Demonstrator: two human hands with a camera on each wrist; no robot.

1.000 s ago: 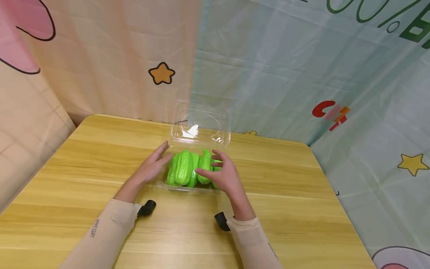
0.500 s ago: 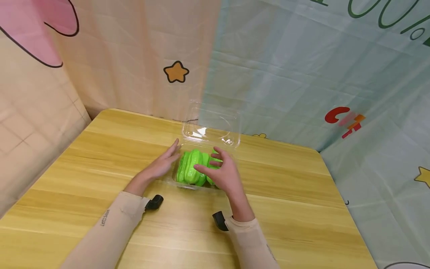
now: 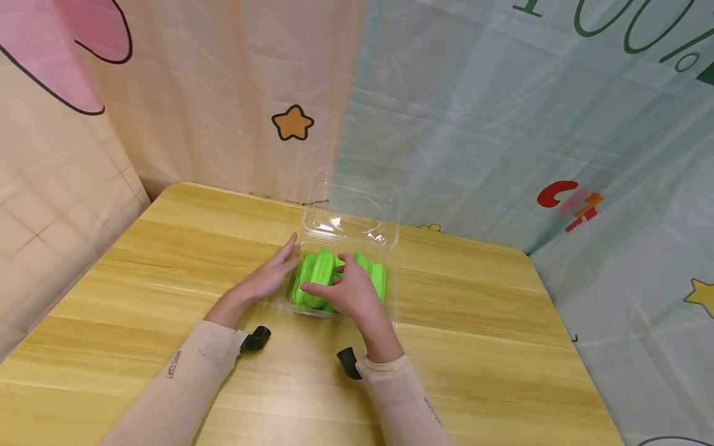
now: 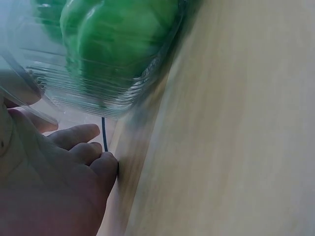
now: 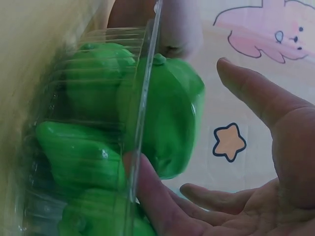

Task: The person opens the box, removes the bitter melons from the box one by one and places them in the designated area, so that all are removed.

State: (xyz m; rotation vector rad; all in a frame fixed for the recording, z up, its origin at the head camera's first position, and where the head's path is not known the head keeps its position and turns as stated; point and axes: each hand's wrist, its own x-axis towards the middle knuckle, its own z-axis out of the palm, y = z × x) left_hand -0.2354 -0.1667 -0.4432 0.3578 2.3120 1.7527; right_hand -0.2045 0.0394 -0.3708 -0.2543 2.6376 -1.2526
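A clear plastic clamshell box point(image 3: 309, 313) stands on the table with its lid point(image 3: 357, 210) raised at the back. Inside lie several bright green, ridged, gourd-like vegetables point(image 3: 322, 269). My left hand point(image 3: 270, 275) is at the box's left side, fingers extended along the wall; the left wrist view puts the fingers point(image 4: 83, 142) right by the ribbed wall. Over the middle of the box my right hand point(image 3: 354, 291) reaches in, thumb and fingers spread. In the right wrist view one fingertip point(image 5: 142, 167) meets the box rim beside the uppermost vegetable point(image 5: 170, 118), while the thumb stands apart from it.
The box stands on a wooden table point(image 3: 474, 322) near its back edge. A printed curtain point(image 3: 446, 124) hangs directly behind, close to the raised lid. Black wrist cameras point(image 3: 256, 339) stick out inward from both sleeves.
My right hand has moved left and lower, from the box's right side to its middle, uncovering the vegetables at the right. The left hand stays by the box. The head view has shifted slightly.
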